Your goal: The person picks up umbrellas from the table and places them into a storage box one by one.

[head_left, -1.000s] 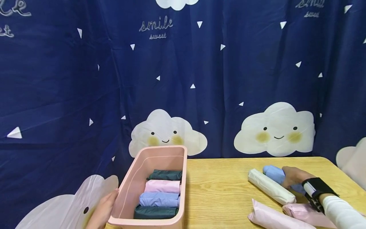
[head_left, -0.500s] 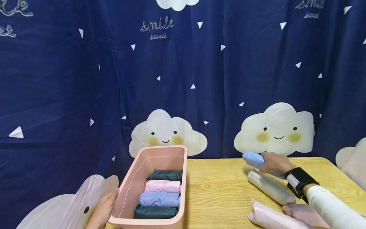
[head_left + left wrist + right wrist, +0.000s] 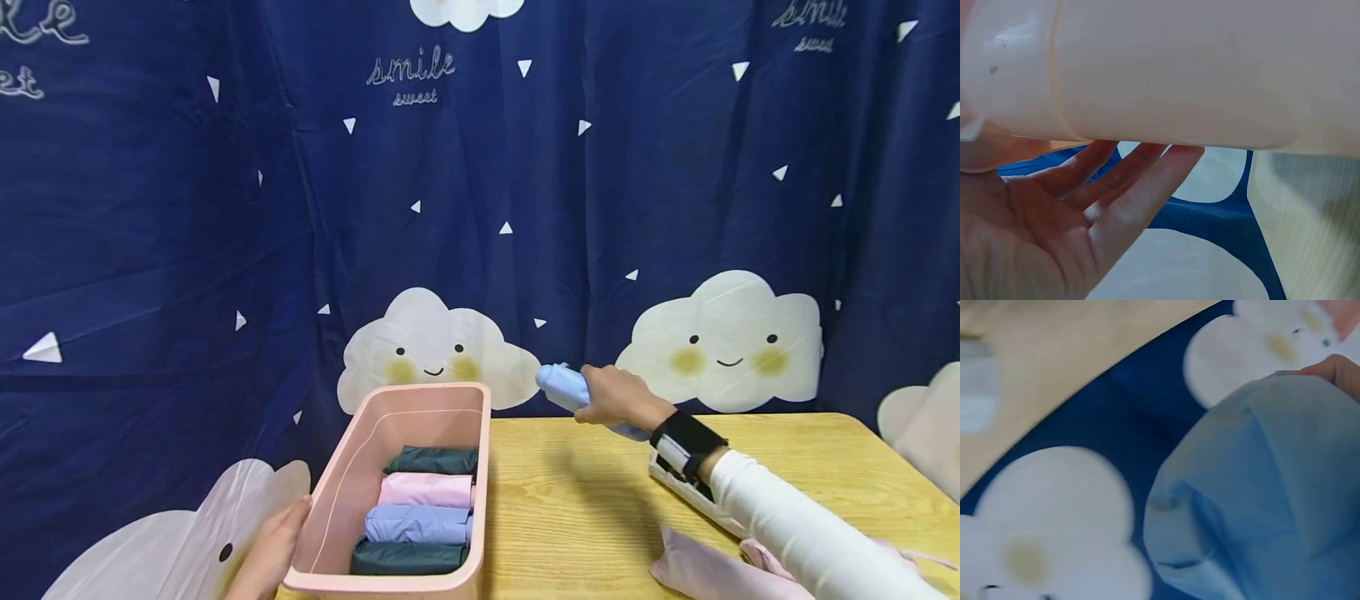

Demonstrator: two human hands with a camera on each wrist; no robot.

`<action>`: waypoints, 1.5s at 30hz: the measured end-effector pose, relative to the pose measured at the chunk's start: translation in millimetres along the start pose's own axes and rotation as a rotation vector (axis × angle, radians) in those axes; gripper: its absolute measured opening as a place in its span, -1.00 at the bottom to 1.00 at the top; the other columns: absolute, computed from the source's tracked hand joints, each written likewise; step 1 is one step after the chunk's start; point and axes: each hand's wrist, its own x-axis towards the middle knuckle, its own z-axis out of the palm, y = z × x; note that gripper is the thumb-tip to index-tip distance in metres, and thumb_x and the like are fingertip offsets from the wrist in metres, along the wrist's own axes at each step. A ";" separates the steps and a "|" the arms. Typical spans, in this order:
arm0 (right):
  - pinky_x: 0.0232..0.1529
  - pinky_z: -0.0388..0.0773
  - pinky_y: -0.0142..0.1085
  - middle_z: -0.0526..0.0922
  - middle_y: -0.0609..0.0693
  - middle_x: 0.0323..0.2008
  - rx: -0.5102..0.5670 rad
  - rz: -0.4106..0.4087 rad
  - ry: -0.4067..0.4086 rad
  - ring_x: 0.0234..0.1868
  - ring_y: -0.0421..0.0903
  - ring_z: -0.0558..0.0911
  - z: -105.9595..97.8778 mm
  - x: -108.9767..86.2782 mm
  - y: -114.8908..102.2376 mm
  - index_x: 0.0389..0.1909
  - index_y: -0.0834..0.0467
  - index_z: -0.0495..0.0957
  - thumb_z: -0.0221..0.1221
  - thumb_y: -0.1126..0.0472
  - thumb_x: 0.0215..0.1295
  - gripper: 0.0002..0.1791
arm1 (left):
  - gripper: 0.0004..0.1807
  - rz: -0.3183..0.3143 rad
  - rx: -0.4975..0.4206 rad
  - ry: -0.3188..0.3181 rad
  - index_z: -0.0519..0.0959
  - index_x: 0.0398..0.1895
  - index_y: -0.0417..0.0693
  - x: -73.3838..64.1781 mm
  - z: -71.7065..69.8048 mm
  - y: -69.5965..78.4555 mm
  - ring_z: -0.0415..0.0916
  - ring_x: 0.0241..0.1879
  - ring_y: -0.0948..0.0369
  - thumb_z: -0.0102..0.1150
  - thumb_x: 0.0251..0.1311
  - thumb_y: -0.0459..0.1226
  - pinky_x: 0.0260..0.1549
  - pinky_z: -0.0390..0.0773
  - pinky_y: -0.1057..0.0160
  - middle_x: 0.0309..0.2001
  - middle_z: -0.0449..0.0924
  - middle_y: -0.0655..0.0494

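A light-blue folded umbrella (image 3: pixel 562 387) is in the air over the table, gripped around its middle by my right hand (image 3: pixel 621 397). Its gathered blue fabric (image 3: pixel 1260 487) fills much of the right wrist view. On the left stands a pink plastic bin (image 3: pixel 486 467). My left hand (image 3: pixel 273 542) is at its left side, and in the left wrist view the fairly straight fingers (image 3: pixel 1141 187) touch the outer wall. Inside the bin, a dark green umbrella (image 3: pixel 435 459), a pink one (image 3: pixel 427 489), a blue one (image 3: pixel 418 523) and another dark green one (image 3: pixel 408 557) lie in a row.
On the right of the wooden table (image 3: pixel 570 500) lie a white umbrella (image 3: pixel 697 493), partly behind my right arm, and a pink umbrella (image 3: pixel 712 571). Another pink one (image 3: pixel 761 554) is mostly hidden by the sleeve. A navy curtain (image 3: pixel 525 208) hangs behind.
My right hand has lifted the blue umbrella from beside the white one and carried it left, towards the bin. The left hand has stayed at the bin's side.
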 end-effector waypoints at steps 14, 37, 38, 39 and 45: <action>-0.50 0.44 -0.26 0.52 -0.07 -0.44 -0.061 -0.260 0.000 -0.47 -0.13 0.49 -6.0 29.1 -136.9 -0.23 0.11 0.50 0.43 -0.02 -0.25 -0.47 | -0.37 -0.006 -0.037 0.004 0.25 0.09 -0.65 0.1 1.1 0.9 0.54 -0.22 -0.06 -0.37 0.45 -0.09 -0.28 0.55 0.05 -0.16 0.52 -0.38; -0.64 0.41 -0.29 0.42 -0.24 -0.57 -0.451 -0.481 -0.103 -0.55 -0.21 0.39 36.8 0.9 -295.8 -0.53 -0.15 0.53 0.38 -0.03 -0.28 -0.75 | -0.42 0.057 0.077 0.045 0.26 0.07 -0.69 1.1 -5.7 0.6 0.51 -0.17 -0.06 -0.36 0.44 -0.17 -0.20 0.52 0.04 -0.12 0.50 -0.42; -0.66 0.40 -0.29 0.40 -0.23 -0.60 -0.451 -0.480 -0.117 -0.57 -0.20 0.39 38.4 -0.7 -298.8 -0.59 -0.14 0.52 0.39 0.00 -0.31 -0.76 | -0.43 0.057 0.083 0.051 0.26 0.07 -0.69 1.0 -5.2 0.3 0.51 -0.17 -0.06 -0.36 0.44 -0.18 -0.19 0.52 0.04 -0.11 0.50 -0.42; -0.68 0.39 -0.29 0.38 -0.22 -0.61 -0.441 -0.478 -0.137 -0.59 -0.19 0.38 39.7 -2.4 -301.0 -0.64 -0.12 0.50 0.40 0.03 -0.34 -0.76 | -0.43 0.060 0.084 0.051 0.27 0.06 -0.69 1.1 -4.6 -0.1 0.51 -0.17 -0.06 -0.35 0.44 -0.19 -0.20 0.52 0.06 -0.11 0.50 -0.42; -0.80 0.13 -0.33 0.21 -0.16 -0.79 -0.107 -0.367 -0.341 -0.73 -0.17 0.24 31.3 -20.2 -293.2 -0.87 0.04 0.43 0.29 0.31 -0.45 -0.80 | -0.42 0.069 0.150 0.035 0.21 0.08 -0.73 2.1 -1.2 0.0 0.34 0.04 -0.28 -0.37 0.44 -0.20 0.02 0.34 -0.13 0.02 0.35 -0.54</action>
